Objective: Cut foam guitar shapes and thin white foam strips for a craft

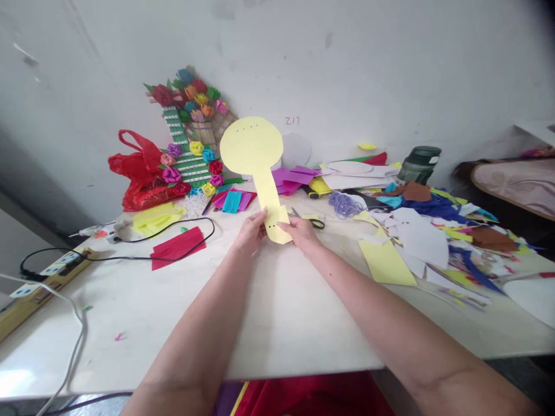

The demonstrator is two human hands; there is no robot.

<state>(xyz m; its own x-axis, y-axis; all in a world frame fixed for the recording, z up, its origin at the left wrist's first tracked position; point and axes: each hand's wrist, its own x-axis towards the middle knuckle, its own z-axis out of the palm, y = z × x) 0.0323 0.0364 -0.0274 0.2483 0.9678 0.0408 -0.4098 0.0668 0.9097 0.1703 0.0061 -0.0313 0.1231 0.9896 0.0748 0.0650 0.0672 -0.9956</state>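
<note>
1. Left hand (251,230) + right hand (301,231): fingers pinched shut on stem end of yellow paper cutout (255,159), held upright over table (277,323).
2. Cutout already cut to shape, small holes punched top & bottom.
3. Nothing attached to it yet; scissors (310,219) lie just behind right hand.

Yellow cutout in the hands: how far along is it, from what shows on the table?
Done: the yellow cutout is cut to a round head on a strip, with small holes at both ends. In hand: left hand and right hand hold its lower end upright. The scissors lie behind it, put down. Left, probably: nothing is threaded through the holes yet; paper scraps cover the table.
</note>
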